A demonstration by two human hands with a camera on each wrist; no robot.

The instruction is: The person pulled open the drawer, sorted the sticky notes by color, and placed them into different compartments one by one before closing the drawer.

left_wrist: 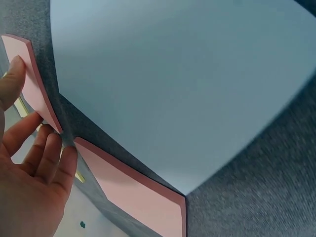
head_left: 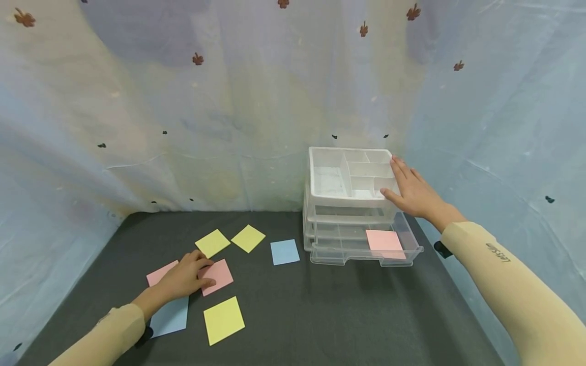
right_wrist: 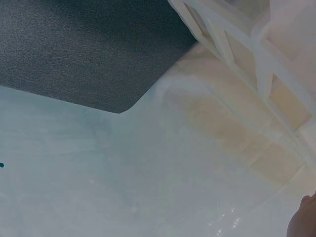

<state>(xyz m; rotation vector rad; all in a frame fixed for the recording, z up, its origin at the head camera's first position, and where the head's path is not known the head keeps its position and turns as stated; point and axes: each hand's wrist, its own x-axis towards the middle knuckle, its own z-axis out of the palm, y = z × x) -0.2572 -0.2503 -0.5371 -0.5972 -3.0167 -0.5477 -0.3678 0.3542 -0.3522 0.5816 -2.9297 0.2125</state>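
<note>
My left hand (head_left: 185, 274) is over a pink sticky note pad (head_left: 218, 278) on the dark table. In the left wrist view, the thumb and index finger (left_wrist: 24, 131) are at the edges of that pad (left_wrist: 33, 84), gripping it across. Behind this hand lies a second pink pad (head_left: 160, 273), partly covered, with a larger blue pad (head_left: 170, 317) beneath the wrist. My right hand (head_left: 414, 195) rests with extended fingers against the top right edge of a white drawer organizer (head_left: 352, 202). Its lowest clear drawer (head_left: 339, 254) is pulled out, with a pink pad (head_left: 384, 241) inside.
Two yellow pads (head_left: 212, 243) lie toward the back, and a larger yellow pad (head_left: 224, 320) is nearer the front. A small blue pad (head_left: 285, 252) sits left of the organizer. Patterned curtains (head_left: 256, 101) surround the table's back and sides.
</note>
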